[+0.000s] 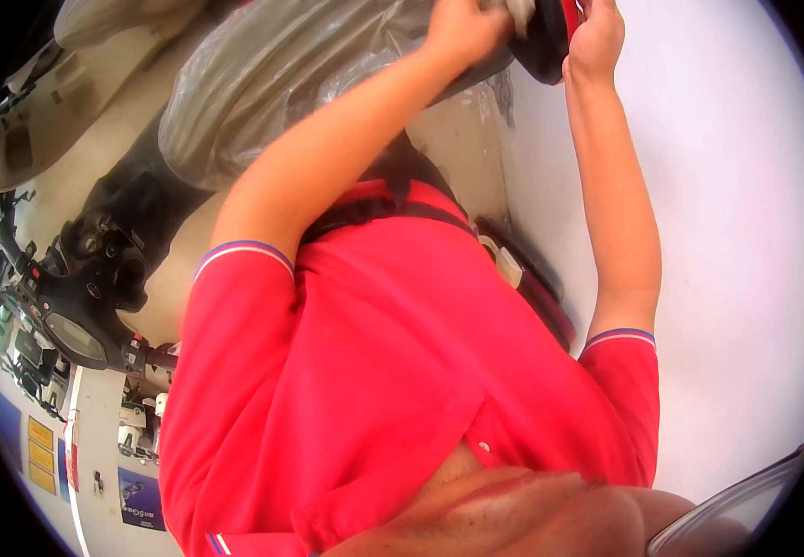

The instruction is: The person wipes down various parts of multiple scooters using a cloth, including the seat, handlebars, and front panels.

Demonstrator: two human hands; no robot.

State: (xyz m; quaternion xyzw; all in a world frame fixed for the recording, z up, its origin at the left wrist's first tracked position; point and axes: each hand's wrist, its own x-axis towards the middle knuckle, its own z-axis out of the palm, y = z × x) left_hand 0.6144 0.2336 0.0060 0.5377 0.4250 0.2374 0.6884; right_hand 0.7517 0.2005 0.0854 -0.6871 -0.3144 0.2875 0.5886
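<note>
At the top of the head view, my left hand [467, 32] is closed, its fingers partly blurred and cut off by the frame. A pale, cloth-like piece [520, 13] shows at its fingertips, against a black rounded part with a red edge [541, 46]. On the other side of that part, my right hand [597, 42] curls its fingers at the red edge. The upper end of the black and red part is out of view, so I cannot tell its kind. Translucent plastic wrapping [263, 84] covers a bulky dark form beside my left forearm.
A black scooter's handlebar and dashboard [77, 334] stand at the left, with more scooters [35, 357] beyond. A pale wall [717, 232] runs close along my right side. A dark red, curved object [536, 288] leans low by that wall. Posters [142, 497] hang at the lower left.
</note>
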